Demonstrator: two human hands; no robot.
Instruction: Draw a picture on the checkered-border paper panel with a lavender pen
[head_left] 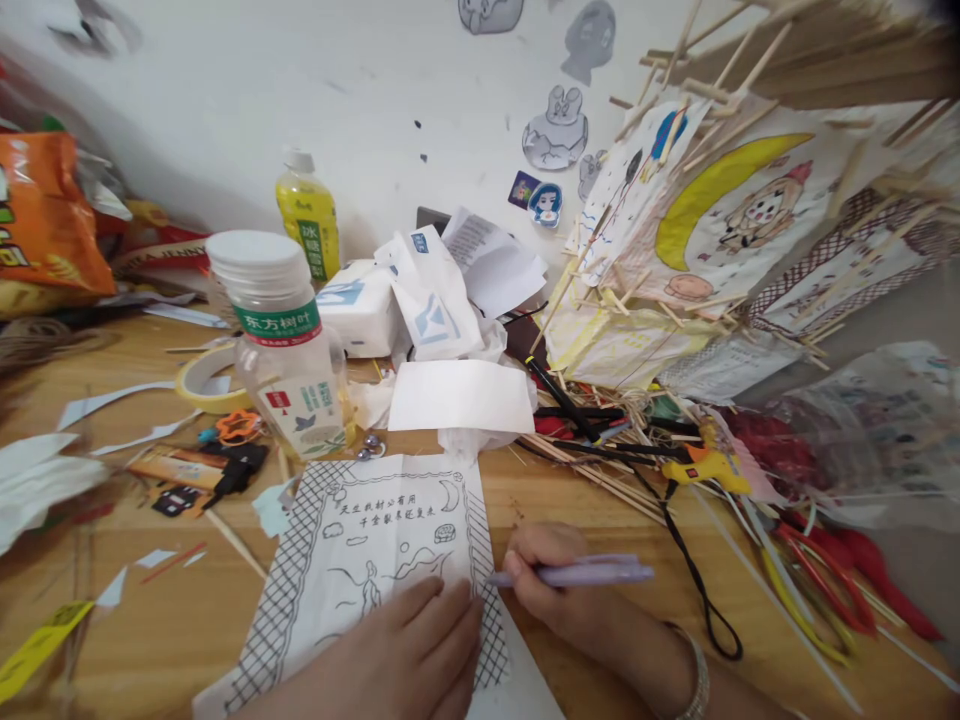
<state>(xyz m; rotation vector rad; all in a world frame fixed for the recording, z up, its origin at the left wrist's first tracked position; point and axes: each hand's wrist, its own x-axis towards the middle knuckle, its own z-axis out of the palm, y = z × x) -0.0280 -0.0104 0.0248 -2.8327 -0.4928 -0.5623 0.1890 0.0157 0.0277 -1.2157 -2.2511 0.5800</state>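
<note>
A sheet of paper (352, 560) with a black line drawing, handwritten characters and cross-hatched side borders lies on the wooden table. My left hand (420, 640) rests flat across its lower part, fingers stretched out and covering some of the drawing. In my right hand (551, 575) is a pale purple pen (600, 571), gripped between thumb and fingers. The pen's tip points left at the right-hand border of the paper, close to my left fingertips. Whether the tip touches the paper I cannot tell. Another white sheet (525, 670) shows beneath the drawing at lower right.
Behind the paper stand a clear plastic bottle (281, 350), a yellow drink bottle (307, 210) and tissue packs (431, 290). A stick-and-paper lantern (720, 220) fills the right back. A yellow glue gun (705, 468), scissors (825, 575), tape roll (210, 380) and scraps lie around.
</note>
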